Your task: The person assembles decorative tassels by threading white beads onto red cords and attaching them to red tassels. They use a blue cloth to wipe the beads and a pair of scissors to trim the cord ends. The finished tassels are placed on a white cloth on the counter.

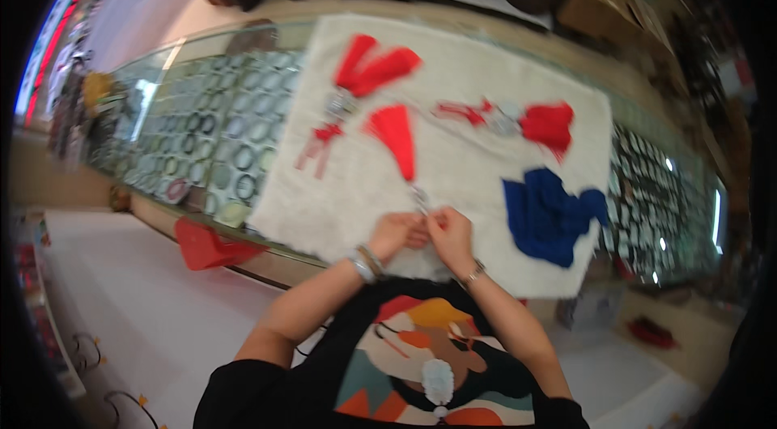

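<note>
My left hand (pixel 398 235) and my right hand (pixel 451 236) meet near the front edge of a white cloth, fingers closed in a pinch. Between them is the small pale top end of a red tassel (pixel 396 138), which fans out away from me over the cloth. Exactly how the fingertips grip it is blurred. Beyond lies a pale ornament with two red tassels (pixel 376 69) and a red knotted cord. Another pale ornament with a red tassel (pixel 548 125) rests to the right. A crumpled dark blue cloth (pixel 550 214) is right of my right hand.
The white cloth (pixel 324 210) covers a glass display counter. Rows of pale and green bangles (pixel 243 125) show through the glass on the left, and small items fill the case (pixel 647 194) on the right. A red plastic container (pixel 210 244) sits at the counter's near left edge.
</note>
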